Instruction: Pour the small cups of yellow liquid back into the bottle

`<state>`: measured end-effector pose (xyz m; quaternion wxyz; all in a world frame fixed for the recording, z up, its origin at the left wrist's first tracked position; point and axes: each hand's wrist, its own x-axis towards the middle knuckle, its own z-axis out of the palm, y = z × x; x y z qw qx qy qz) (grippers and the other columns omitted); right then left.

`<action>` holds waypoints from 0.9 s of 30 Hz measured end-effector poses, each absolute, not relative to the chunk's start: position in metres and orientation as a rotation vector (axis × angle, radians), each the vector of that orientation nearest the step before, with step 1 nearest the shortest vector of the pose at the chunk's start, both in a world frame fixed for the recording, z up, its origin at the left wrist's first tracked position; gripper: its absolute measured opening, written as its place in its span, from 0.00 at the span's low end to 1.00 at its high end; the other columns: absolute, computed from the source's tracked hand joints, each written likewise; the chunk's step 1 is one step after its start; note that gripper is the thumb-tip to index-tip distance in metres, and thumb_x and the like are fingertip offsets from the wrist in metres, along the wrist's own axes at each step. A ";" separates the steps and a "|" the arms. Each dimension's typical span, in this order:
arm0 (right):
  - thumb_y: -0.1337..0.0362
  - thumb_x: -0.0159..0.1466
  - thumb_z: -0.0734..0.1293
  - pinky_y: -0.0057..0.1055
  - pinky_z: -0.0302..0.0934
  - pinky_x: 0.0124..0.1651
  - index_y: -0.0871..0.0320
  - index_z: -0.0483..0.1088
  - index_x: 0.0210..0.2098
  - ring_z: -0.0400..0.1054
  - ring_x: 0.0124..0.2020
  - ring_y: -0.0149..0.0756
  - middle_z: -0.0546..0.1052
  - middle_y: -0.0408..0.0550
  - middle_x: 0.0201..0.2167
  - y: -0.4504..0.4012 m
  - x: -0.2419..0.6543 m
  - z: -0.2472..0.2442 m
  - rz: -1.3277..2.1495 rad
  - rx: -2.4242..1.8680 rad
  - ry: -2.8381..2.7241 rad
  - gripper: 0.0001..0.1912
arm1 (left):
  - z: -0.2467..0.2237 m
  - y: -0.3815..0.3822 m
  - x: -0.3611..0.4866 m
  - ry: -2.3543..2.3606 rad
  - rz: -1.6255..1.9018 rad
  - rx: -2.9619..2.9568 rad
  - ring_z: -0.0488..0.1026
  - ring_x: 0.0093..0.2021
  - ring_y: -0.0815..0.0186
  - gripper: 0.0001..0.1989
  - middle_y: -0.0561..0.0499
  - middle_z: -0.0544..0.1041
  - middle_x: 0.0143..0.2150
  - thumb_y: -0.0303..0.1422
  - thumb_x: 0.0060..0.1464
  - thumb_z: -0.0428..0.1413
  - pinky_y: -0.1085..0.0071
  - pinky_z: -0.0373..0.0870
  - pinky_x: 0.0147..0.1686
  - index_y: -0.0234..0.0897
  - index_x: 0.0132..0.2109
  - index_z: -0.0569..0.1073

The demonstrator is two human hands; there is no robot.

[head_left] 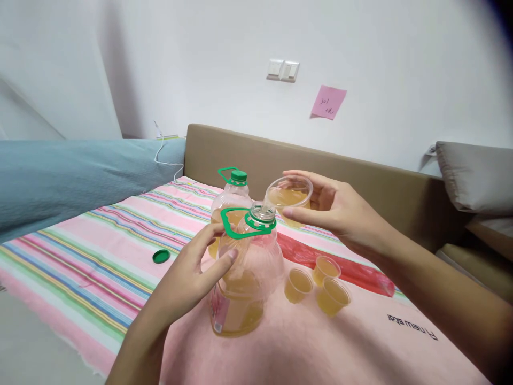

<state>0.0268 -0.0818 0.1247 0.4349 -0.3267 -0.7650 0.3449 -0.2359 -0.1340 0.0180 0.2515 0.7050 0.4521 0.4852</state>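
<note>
Single head-worn view, looking forward and down across the striped bedspread (132, 227), facing the brown headboard (240, 147) and white wall (208, 64), left hand (194, 272) and right hand (339, 206) close to the lens, wall farther back.

Open bottle (262, 262), six o'clock: clear plastic, glossy, ribbed shoulder; green handle (248, 234) smooth plastic. Capped bottle (230, 199), near centre toward nine: same clear plastic. Wide cup (286, 205), three o'clock: thin see-through plastic, shiny rim. Small cups (295, 295), five o'clock: likewise. Loose cap (161, 256), eight o'clock: glossy plastic. Red wrapping (356, 271), four o'clock: shiny, crinkled film. Striped sheet (80, 267), eight o'clock: matt cloth. Pink fabric (256, 358), six o'clock: soft, matt. Headboard (248, 155), twelve o'clock: smooth, leather-like. Note (328, 101), between one and two: matt paper.
</note>
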 end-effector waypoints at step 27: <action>0.58 0.57 0.82 0.58 0.61 0.70 0.45 0.76 0.60 0.71 0.63 0.58 0.81 0.44 0.57 -0.080 0.028 0.141 0.721 -0.826 -2.055 0.32 | 0.019 -0.135 -0.236 1.229 1.306 1.921 0.67 0.68 0.50 0.22 0.52 0.71 0.70 0.49 0.68 0.56 0.54 0.63 0.69 0.52 0.65 0.70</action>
